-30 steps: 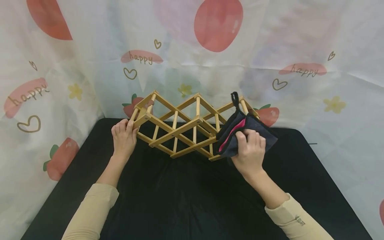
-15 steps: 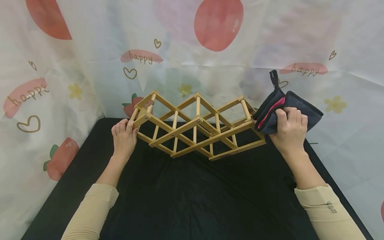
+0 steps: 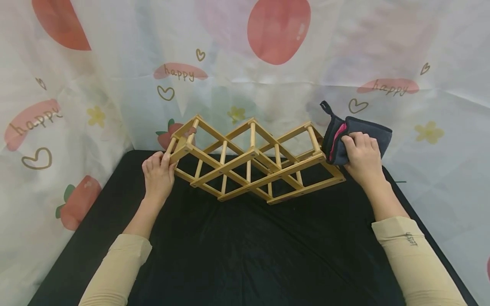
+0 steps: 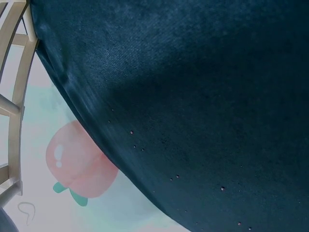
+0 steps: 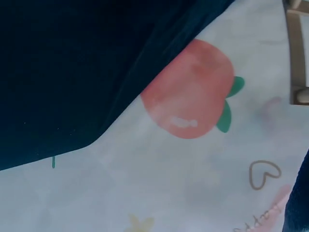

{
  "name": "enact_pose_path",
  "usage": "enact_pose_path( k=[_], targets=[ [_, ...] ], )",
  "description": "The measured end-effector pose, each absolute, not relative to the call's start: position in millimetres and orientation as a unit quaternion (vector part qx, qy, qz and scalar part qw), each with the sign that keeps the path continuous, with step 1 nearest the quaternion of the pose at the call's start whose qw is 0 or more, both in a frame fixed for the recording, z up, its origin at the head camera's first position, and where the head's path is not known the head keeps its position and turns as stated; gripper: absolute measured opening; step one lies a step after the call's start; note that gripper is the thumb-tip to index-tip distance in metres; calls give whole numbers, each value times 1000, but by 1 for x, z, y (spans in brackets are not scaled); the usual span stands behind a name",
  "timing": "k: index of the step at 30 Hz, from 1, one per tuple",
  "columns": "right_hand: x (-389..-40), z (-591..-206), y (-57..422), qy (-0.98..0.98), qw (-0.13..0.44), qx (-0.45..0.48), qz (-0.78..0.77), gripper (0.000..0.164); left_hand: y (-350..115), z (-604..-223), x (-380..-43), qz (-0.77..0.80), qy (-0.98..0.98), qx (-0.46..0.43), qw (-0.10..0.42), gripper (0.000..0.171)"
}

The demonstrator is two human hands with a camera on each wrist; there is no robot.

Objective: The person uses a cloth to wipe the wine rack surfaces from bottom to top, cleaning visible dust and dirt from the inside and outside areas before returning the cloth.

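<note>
A light wooden folding lattice rack (image 3: 281, 173) stands near the back of the black-covered table. Its left end is gripped by my left hand (image 3: 158, 174). At the other end my right hand (image 3: 361, 157) holds a folded dark blue cloth (image 3: 371, 128) with black edging, a hanging loop and a pink inside. The cloth lies close against the rack's right end post; whether it presses on the wood cannot be told. Slats of the rack (image 4: 15, 125) show at the left edge of the left wrist view. Part of the cloth (image 5: 297, 208) shows lower right in the right wrist view.
The black table cover (image 3: 237, 255) spreads in front of the rack. Behind and at both sides hangs a pale curtain (image 3: 283, 100) printed with fruit, hearts and "happy". Small specks dot the dark cover in the left wrist view.
My right hand with the cloth has moved from the rack's right section out past its right end, then slightly back left. The left hand and rack stay in place.
</note>
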State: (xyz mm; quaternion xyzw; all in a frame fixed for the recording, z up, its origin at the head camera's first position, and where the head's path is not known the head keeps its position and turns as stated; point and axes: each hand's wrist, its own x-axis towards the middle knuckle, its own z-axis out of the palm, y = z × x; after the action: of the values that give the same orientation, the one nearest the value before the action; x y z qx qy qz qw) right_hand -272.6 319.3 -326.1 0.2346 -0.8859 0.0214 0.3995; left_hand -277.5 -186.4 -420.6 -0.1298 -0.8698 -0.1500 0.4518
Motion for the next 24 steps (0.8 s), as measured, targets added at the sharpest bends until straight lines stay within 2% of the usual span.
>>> enact_pose_path(
  k=[11, 15, 24],
  targets=[
    [-291, -328, 319, -910, 292, 293, 15, 54, -187, -420, -278, -152, -870, -132, 450, 40],
    [-296, -331, 319, -907, 283, 312, 1, 59, -187, -421, -278, -160, -867, -135, 451, 39],
    [-302, -335, 316, -915, 263, 305, -4, 55, -187, -423, -280, -174, -863, -141, 452, 39]
  ],
)
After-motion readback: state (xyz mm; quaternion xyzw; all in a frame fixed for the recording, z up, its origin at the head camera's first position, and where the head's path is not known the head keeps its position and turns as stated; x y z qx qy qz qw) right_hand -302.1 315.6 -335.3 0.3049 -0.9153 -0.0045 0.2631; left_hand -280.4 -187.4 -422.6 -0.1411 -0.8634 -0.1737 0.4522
